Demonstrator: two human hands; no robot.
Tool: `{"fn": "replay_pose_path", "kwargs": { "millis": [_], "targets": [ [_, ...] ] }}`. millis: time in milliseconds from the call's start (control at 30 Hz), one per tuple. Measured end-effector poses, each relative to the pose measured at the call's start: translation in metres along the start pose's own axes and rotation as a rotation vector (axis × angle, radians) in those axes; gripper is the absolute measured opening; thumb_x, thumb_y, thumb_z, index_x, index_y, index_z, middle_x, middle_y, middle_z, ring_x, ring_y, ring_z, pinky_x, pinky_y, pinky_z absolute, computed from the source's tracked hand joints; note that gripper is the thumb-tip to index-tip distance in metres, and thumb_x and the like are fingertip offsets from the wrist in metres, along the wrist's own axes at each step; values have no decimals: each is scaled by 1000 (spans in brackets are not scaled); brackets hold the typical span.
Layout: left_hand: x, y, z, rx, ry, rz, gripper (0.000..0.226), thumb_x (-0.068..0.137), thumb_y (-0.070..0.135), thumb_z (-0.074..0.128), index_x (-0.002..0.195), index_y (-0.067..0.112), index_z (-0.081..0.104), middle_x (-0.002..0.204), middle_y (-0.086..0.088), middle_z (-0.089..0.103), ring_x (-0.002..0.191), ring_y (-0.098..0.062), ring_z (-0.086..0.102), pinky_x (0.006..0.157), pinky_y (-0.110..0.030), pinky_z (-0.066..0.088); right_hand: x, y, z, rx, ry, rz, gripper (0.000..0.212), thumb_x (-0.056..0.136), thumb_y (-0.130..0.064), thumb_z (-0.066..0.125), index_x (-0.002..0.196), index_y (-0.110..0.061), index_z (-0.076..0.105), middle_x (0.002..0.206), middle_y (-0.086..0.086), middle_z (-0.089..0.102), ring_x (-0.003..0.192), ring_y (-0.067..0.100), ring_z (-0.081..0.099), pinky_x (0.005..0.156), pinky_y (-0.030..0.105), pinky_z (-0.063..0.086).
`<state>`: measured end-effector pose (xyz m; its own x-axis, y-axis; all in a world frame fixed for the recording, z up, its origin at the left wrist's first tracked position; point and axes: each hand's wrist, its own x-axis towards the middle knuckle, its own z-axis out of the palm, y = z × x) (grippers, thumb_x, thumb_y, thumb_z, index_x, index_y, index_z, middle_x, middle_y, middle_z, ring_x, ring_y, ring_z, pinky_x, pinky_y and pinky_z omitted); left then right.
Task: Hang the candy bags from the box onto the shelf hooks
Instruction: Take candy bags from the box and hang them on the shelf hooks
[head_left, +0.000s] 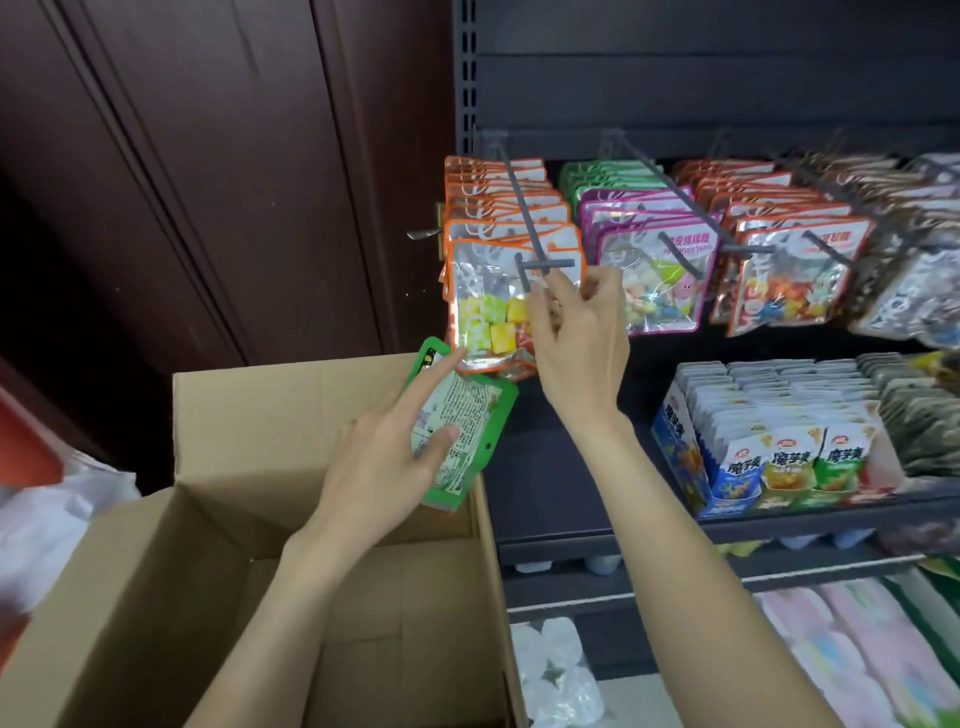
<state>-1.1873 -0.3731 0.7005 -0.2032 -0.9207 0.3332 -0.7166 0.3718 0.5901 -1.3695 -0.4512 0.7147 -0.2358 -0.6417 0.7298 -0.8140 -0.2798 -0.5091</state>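
Observation:
My left hand (384, 457) holds a green candy bag (457, 426) over the open cardboard box (208, 571), thumb across its printed back, index finger stretched up toward the orange bags. My right hand (576, 332) is raised at the leftmost shelf hook (524, 228), fingertips at the front orange-edged candy bag (488, 306) hanging there; its fingers look loosely curled by the hook's tip. Rows of green, purple and orange bags (654, 249) hang on neighbouring hooks.
Dark shelving (571, 499) fills the right side, with snack packets in boxes (769, 447) on the shelf below and pale packs lower down. A dark wooden wall (208, 182) lies to the left. White plastic wrapping (47, 519) sits left of the box.

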Motion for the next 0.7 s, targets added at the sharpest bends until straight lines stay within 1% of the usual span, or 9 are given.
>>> {"fn": "replay_pose_path", "kwargs": {
  "millis": [67, 133, 167, 300, 400, 433, 500, 600, 700],
  "targets": [
    [-5, -3, -3, -22, -1, -21, 67, 91, 28, 63, 141, 54, 28, 135, 12, 55, 103, -10, 62, 66, -30, 55, 6, 5, 5, -60, -3, -6, 25, 93, -32, 57, 97, -12, 71, 112, 15, 51, 98, 29, 48, 69, 39, 46],
    [-10, -7, -7, -55, 7, -37, 68, 90, 27, 65, 140, 57, 29, 131, 14, 58, 105, -9, 62, 67, -37, 57, 7, 9, 9, -138, 4, -11, 26, 90, -40, 61, 100, -18, 72, 125, 15, 50, 106, 30, 44, 82, 39, 40],
    [-12, -9, -8, -61, 18, -42, 68, 89, 26, 65, 139, 56, 31, 129, 15, 59, 105, -8, 62, 69, -37, 57, 6, 9, 10, -163, 5, -6, 28, 90, -43, 61, 102, -20, 71, 130, 15, 48, 111, 30, 42, 86, 39, 38],
    [-22, -9, -15, -114, 54, -46, 60, 88, 25, 67, 136, 50, 42, 120, 14, 64, 101, -5, 62, 69, -30, 56, 5, 5, 8, -145, -9, 17, 34, 92, -45, 57, 110, -18, 68, 138, 17, 43, 120, 31, 38, 94, 43, 36],
    [-32, -6, -22, -177, 56, -51, 57, 85, 23, 69, 129, 51, 47, 111, 18, 66, 99, 1, 63, 69, -24, 55, -1, 4, 2, -89, -13, 9, 35, 94, -42, 55, 117, -17, 66, 141, 16, 41, 125, 31, 36, 99, 45, 36],
    [-35, -4, -24, -204, 52, -57, 56, 84, 22, 70, 127, 51, 49, 107, 21, 66, 97, 3, 63, 69, -23, 55, -3, 5, 0, -73, -16, 6, 36, 95, -41, 54, 120, -17, 65, 142, 16, 40, 128, 31, 36, 101, 45, 35],
    [-38, -1, -26, -266, 37, -67, 55, 84, 19, 71, 125, 50, 51, 102, 26, 66, 95, 3, 64, 70, -28, 57, -7, 6, -2, -49, -29, 9, 38, 96, -39, 52, 126, -18, 62, 144, 16, 39, 131, 32, 35, 104, 45, 33],
    [-37, 5, -25, -317, 32, -60, 53, 84, 17, 71, 124, 48, 53, 102, 28, 65, 94, 2, 64, 72, -32, 57, -12, 6, -4, -35, -42, 1, 39, 97, -37, 52, 131, -19, 59, 147, 17, 37, 133, 32, 33, 107, 47, 33],
    [-33, 13, -24, -375, 38, -43, 52, 85, 16, 71, 122, 47, 52, 103, 32, 63, 95, 6, 64, 67, -21, 56, -15, 7, -10, -7, -89, -28, 42, 98, -34, 50, 137, -20, 54, 151, 16, 31, 139, 30, 27, 111, 46, 27]
  ]
}}
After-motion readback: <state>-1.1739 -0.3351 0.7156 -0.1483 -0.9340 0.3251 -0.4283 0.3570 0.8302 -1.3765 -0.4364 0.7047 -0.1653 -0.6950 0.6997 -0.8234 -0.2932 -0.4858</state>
